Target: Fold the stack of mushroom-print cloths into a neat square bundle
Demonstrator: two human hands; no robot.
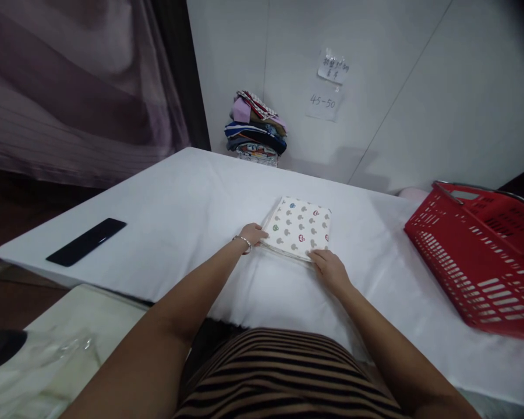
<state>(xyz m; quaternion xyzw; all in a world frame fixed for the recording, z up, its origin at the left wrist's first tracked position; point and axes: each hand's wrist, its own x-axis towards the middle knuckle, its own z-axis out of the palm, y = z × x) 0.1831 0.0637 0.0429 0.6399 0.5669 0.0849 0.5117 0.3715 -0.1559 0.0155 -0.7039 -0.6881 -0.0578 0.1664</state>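
Note:
A folded white cloth (297, 226) printed with small grey, red, blue and green mushroom-like shapes lies flat in the middle of the white-covered table (166, 209). My left hand (253, 234), with a bracelet at its wrist, grips the cloth's left near corner, the thumb on top. At the right near corner, my right hand (329, 269) is closed on the edge, its fingertips over the print. Both hands stay low, close to the tabletop. The undersides of the fingers are hidden.
A red plastic basket (475, 256) stands on the table's right side. To the left lies a flat black object (86, 241). Beyond the far edge rises a pile of folded clothes (256, 128) against the wall. A pale surface (100, 314) adjoins the near left.

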